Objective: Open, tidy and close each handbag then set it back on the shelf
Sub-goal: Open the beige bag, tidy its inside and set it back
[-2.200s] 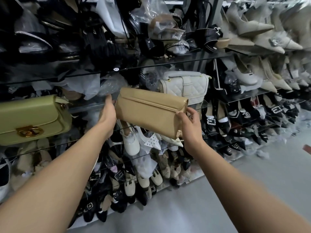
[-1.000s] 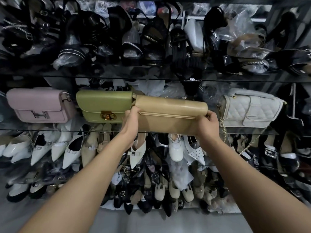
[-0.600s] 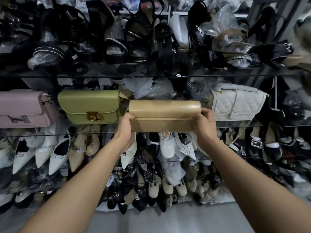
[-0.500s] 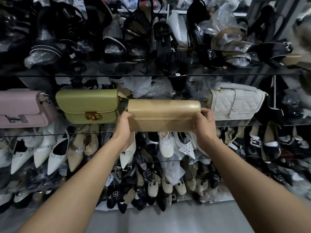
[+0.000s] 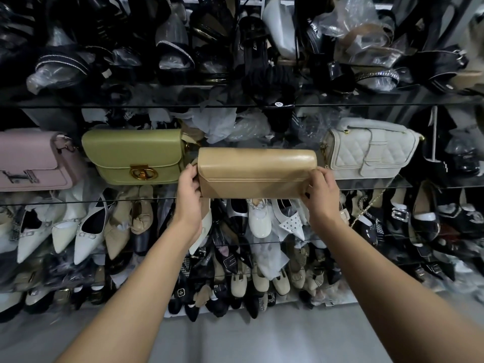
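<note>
**Tan flap handbag [image 5: 256,171] gripped at both ends**

Left hand [image 5: 190,188] grasped the left end of the flap handbag, thumb in front; right hand [image 5: 320,191] grasped the right end likewise. The bag was level, flap down, at the front edge of the glass shelf [image 5: 392,183]; whether it rested there could not be told. It lay between a green handbag [image 5: 133,159] and a white quilted handbag [image 5: 372,148], with a pink handbag [image 5: 31,158] far left. Shoes [image 5: 259,218] filled the tier below.

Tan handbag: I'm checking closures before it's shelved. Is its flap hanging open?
No, the flap of the tan handbag lies flat against its front, with the left hand and right hand gripping its two ends.
</note>
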